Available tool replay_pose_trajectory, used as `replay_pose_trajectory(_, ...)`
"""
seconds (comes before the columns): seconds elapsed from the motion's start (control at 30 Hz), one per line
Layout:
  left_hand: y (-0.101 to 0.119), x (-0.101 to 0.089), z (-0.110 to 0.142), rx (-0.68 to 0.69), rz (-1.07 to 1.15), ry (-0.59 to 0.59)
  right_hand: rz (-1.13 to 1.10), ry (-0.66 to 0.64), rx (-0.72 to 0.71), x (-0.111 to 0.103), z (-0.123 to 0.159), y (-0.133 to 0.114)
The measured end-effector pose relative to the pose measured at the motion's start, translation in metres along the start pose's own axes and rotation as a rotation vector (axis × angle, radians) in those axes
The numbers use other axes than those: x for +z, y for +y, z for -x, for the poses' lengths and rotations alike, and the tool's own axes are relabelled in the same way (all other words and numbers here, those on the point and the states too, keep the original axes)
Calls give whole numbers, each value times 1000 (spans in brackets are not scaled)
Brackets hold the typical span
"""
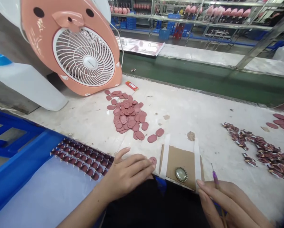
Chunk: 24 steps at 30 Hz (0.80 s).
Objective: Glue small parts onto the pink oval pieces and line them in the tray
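From my remote seat I see the pale counter (177,104) span the view, the pink fan (85,60) at eleven o'clock. At four, my right hand (229,202) has its grip clamped on a purple-handled tool (215,178); at half past six, my left hand (130,174) touches a reddish disc (153,160) by the counter's edge, but I can't tell whether that grip is closed. Between them, cardboard (180,158) bears a crimped metal cap (181,174).

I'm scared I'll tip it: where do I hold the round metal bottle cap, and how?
Pinch the bottle cap by opposite sides of its crimped rim, from above. It lies hollow side up on brown cardboard, and its ridged edge should grip well.
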State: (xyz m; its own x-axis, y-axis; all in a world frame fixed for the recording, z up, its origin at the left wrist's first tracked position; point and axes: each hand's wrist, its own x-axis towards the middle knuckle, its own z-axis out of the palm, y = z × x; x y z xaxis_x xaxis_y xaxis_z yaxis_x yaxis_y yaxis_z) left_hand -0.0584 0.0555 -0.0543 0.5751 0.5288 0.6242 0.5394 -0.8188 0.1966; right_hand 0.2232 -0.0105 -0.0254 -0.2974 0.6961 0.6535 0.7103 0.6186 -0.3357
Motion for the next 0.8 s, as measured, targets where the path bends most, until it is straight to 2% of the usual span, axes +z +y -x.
replay_pose_trajectory(0.1,11,-4,8,-53,122,80,-117,-63,24,14,-12,-11)
replay_pose_trajectory(0.23,38,0,4,-177,546,276,-341,-87,6,33,-28,-24)
replay_pose_trajectory(0.27,46,2,2,-249,664,324,-374,-89,0,36,-29,-27)
replay_pose_trajectory(0.33,63,8,-2,-528,876,406,-324,-45,7,41,-27,-32)
replay_pose_trajectory(0.43,83,15,-10,-1075,1205,444,-115,51,-36,45,-20,-36)
replay_pose_trajectory(0.5,89,18,-16,-1261,1396,445,-55,69,-90,46,-19,-38)
replay_pose_trajectory(0.57,90,18,-21,-1336,1464,505,-59,45,-88,43,-22,-37)
replay_pose_trajectory(0.63,87,16,-24,-1405,1457,550,-145,-17,10,33,-25,-35)
replay_pose_trajectory(0.7,85,12,-26,-1487,1446,553,-259,-65,193,18,-25,-29)
replay_pose_trajectory(0.8,85,6,-29,-1560,1462,548,-342,-25,392,0,-16,-18)
